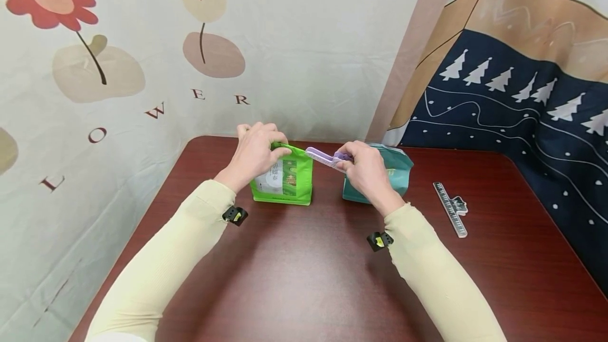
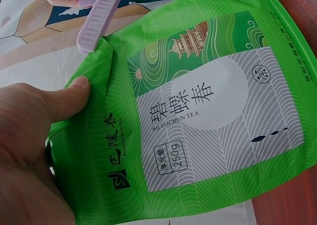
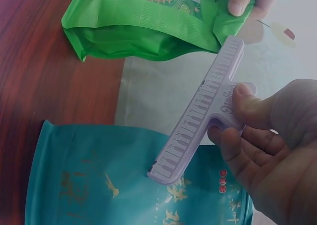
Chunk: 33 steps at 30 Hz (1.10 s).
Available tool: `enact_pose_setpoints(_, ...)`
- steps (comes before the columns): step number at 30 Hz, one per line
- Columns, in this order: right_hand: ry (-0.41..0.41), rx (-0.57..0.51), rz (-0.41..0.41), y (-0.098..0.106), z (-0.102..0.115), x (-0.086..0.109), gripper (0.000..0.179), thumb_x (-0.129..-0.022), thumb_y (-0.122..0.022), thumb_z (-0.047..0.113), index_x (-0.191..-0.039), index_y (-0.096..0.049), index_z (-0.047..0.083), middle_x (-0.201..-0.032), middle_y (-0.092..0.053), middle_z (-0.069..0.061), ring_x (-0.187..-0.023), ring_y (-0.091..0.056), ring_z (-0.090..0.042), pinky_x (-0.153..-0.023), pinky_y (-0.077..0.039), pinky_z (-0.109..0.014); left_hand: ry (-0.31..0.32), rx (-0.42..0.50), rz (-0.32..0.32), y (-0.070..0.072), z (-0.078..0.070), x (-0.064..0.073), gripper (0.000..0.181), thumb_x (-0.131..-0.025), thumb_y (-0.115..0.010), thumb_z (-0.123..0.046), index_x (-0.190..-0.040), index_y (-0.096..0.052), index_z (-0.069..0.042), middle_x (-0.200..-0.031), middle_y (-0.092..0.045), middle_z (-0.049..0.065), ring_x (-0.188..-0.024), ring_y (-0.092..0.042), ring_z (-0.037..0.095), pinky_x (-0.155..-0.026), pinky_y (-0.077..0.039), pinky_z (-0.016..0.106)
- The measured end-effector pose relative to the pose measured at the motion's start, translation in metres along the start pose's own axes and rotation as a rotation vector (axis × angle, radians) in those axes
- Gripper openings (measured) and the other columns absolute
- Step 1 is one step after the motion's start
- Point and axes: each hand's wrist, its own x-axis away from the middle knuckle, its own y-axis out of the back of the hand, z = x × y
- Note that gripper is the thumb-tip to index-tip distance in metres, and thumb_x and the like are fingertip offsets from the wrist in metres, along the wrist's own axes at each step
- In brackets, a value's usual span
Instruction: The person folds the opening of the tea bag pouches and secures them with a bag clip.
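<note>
A bright green tea bag (image 1: 297, 181) stands upright on the table, its top edge pinched by my left hand (image 1: 258, 151). In the left wrist view the thumb (image 2: 74, 93) presses on the folded top of the bag (image 2: 198, 111). My right hand (image 1: 367, 168) pinches the handle of a lilac bag clip (image 1: 325, 158) with piano-key print. One end of the clip (image 3: 198, 111) is right at the green bag's top corner. Behind the right hand stands a teal tea bag (image 1: 399, 170), partly hidden by that hand.
A second clip (image 1: 448, 210), white with black piano-key print, lies on the dark red-brown table (image 1: 304, 257) to the right. A pale printed cloth (image 1: 304, 41) hangs behind the table, and a navy tree-patterned cloth (image 1: 503, 104) at the right.
</note>
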Motion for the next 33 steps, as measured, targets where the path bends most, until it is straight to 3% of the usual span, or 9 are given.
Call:
enact_pose_setpoints(16,0.026,-0.022,-0.010,-0.008,0.005,-0.003,0.015,-0.093,-0.077,0.012,-0.105,-0.077,0.004,-0.102,-0.072,-0.011,-0.089,-0.063,-0.029,-0.080,-0.054,-0.042,0.014,-0.029,-0.016,-0.002,0.001,-0.001,0.017,-0.091,-0.080,-0.029,-0.098,-0.080,-0.014,-0.089,-0.063,0.003,-0.087,-0.053,0.028,-0.092,-0.030,0.055)
enact_pose_setpoints(33,0.080,0.029,-0.017,-0.011,0.011,-0.006,0.017,-0.094,-0.076,0.014,-0.108,-0.078,0.006,-0.100,-0.070,-0.011,-0.085,-0.062,-0.030,-0.075,-0.054,-0.042,0.015,-0.027,-0.040,-0.004,-0.001,-0.002,0.017,-0.090,-0.081,-0.028,-0.099,-0.081,-0.013,-0.087,-0.062,0.003,-0.086,-0.053,0.029,-0.092,-0.030,0.055)
